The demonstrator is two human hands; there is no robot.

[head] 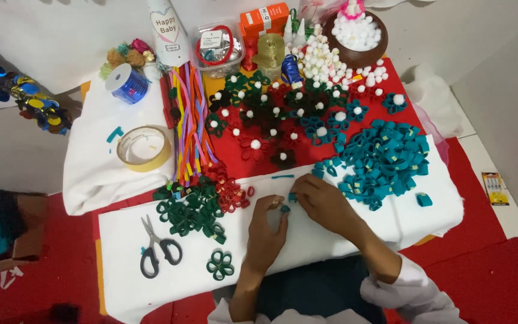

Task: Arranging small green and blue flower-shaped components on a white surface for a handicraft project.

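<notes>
Pinched in left hand (269, 221) fingertips: small teal loop (284, 209); right hand (322, 201) touches it from upper right, fingers curled.

Both hands (298, 213) pinch teal felt loop (285, 209) on white cloth (331, 240).

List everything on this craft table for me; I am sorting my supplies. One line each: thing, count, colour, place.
scissors: one, black handles, lower left on the white sheet
tape roll: one, yellowish, left
ribbon spool: one, blue, upper left
felt strips: many, mixed colours, centre left
teal loops: a large pile, right
green loops: a pile, centre left
green flower: one, bottom centre
pompom flowers: many, on red felt
bowl: one, brown, white pompoms, top
left hand: fingers pinching a small teal piece
right hand: touching the same piece
</notes>
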